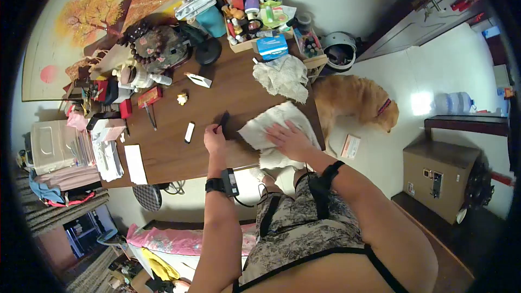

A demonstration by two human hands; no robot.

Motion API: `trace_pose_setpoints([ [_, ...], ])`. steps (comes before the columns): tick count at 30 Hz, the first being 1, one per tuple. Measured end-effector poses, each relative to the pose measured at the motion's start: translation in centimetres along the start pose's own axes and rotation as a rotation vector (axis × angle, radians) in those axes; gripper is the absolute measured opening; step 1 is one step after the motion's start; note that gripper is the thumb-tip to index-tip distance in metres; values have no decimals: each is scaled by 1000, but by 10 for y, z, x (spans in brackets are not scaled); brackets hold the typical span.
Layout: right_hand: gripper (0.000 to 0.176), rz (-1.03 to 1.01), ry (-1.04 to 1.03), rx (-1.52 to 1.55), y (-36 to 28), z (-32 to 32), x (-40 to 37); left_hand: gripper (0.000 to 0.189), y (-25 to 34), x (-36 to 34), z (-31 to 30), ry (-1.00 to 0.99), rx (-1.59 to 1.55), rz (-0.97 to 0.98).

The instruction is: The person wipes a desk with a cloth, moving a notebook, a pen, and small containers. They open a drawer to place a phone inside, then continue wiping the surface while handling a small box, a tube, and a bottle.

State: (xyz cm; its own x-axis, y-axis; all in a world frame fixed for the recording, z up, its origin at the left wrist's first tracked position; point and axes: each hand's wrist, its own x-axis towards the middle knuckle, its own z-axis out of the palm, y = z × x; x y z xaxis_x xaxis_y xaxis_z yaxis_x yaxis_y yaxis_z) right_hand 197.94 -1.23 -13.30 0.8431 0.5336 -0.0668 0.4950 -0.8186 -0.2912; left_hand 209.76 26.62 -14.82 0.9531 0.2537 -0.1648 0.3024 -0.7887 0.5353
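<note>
My left hand (215, 140) is closed around a thin, dark, flat object (223, 119) above the brown table (179, 111); I cannot make out its kind. On the right side of the table, my right hand (288, 140) lies flat with fingers spread on a white cloth (271, 119). The cloth is partly bunched, and its lower end hangs at the table's front edge. A second, crumpled pale cloth (282, 77) rests behind it. A small white device (189, 132) lies to the left of my left hand.
A wooden box (244, 44) of bottles and a blue packet (272, 47) stand at the back. A white stand (199, 80), a small figurine (182, 99) and paper (135, 164) are on the table. A dog (353, 100) stands beyond the right edge.
</note>
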Motion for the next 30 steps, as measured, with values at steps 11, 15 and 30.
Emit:
trace_pose_setpoints([
  [11,56,377,152,-57,19,-7,-13,71,154,-7,44,-41,-116,704],
  [15,56,375,181,-81,19,-11,-12,85,217,-12,73,-147,191,794],
  [30,55,381,146,-42,24,-11,-9,28,135,-21,-12,311,-199,540],
])
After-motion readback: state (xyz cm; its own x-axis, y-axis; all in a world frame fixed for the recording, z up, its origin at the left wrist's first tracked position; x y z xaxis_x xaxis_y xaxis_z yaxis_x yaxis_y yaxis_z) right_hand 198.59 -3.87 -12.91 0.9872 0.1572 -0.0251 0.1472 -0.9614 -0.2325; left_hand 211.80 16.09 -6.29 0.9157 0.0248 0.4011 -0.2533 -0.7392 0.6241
